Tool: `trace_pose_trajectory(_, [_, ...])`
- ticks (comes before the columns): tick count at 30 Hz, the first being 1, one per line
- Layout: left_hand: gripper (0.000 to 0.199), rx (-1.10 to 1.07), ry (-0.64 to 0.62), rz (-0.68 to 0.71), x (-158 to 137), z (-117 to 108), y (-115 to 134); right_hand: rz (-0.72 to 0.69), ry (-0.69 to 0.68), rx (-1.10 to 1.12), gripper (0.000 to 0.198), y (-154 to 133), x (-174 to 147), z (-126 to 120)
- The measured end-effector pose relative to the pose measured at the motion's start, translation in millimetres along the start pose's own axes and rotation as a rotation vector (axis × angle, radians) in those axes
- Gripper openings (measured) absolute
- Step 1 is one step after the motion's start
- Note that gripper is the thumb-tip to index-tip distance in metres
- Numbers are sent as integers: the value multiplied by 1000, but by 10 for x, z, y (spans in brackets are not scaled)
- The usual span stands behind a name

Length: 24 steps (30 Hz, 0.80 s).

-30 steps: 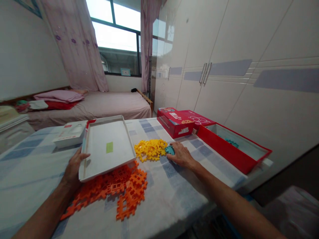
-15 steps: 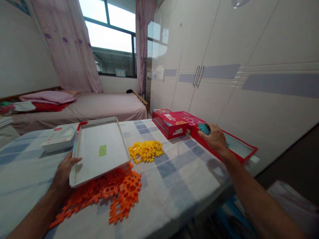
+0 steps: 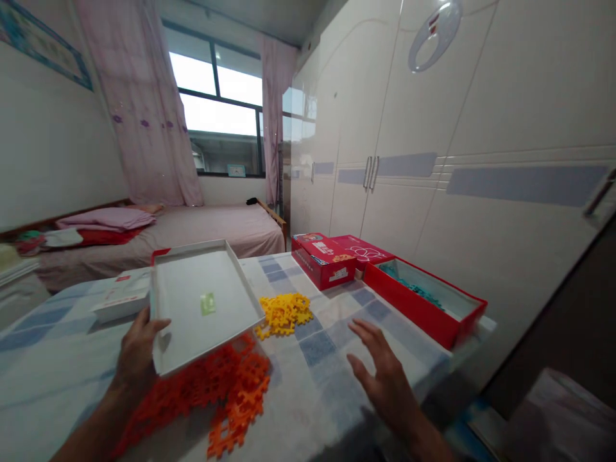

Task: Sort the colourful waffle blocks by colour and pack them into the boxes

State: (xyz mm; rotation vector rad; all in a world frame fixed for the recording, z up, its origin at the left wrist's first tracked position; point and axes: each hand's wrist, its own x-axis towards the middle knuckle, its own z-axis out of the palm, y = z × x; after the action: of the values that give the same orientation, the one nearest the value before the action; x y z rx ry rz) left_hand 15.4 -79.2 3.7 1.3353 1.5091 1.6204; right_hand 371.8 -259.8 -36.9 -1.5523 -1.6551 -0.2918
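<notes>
From my remote seat I see the left hand [image 3: 137, 350] gripping the left edge of a shallow white rectangular cardboard tray [image 3: 183, 327], thumb over the rim, a pale green label [image 3: 208, 303] stuck inside. The right hand [image 3: 380, 369] hangs over the near right of the table, thumb and fingers spread wide, with nothing visible in its grasp.

Beneath the tray's near edge spreads a heap of orange plastic interlocking pieces [image 3: 243, 378]; I cannot tell whether the tray touches them. Just right of the tray's corner sits a smaller pile of yellow plastic interlocking pieces [image 3: 286, 313].

Farther right, an open long red cardboard box with a white interior [image 3: 404, 309] holds teal plastic interlocking pieces [image 3: 421, 292]. As I judge it, the work is partway along: teal is boxed, while orange and yellow remain loose on the blue-and-white checked tablecloth [image 3: 317, 346].

Beyond, a closed red printed carton [image 3: 325, 262] stands at far centre, a white cardboard box [image 3: 126, 292] at far left, and a pink-covered bed [image 3: 216, 224] behind.
</notes>
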Motion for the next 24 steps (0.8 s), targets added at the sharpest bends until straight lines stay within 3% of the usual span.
trace_pose_trajectory(2, [36, -136, -149, -102, -187, 134, 211, -14, 48, 55, 53, -268, -214, 158])
trace_pose_trajectory(5, [55, -282, -241, -164, -496, 342, 451, -74, 106, 116, 66, -493, -374, 343])
trace_pose_trajectory(9, [61, -347, -346, -189, -911, 559, 608, -99, 194, 105, 70, -598, -385, 473])
trace_pose_trajectory(13, [66, -472, -508, -238, -1245, 700, 601, -52, 310, -10, 69, -561, -349, 445])
trace_pose_trajectory(18, [69, -530, -577, -96, -1453, 827, 497, -99, 297, -191, 43, -366, -352, 316])
trace_pose_trajectory(21, [74, -488, -616, -40, -1540, 869, 521, -60, 335, -189, 22, -285, -350, 214])
trace_pose_trajectory(24, [75, -471, -728, -28, -1635, 898, 601, 44, 403, -155, 21, -220, -282, 27])
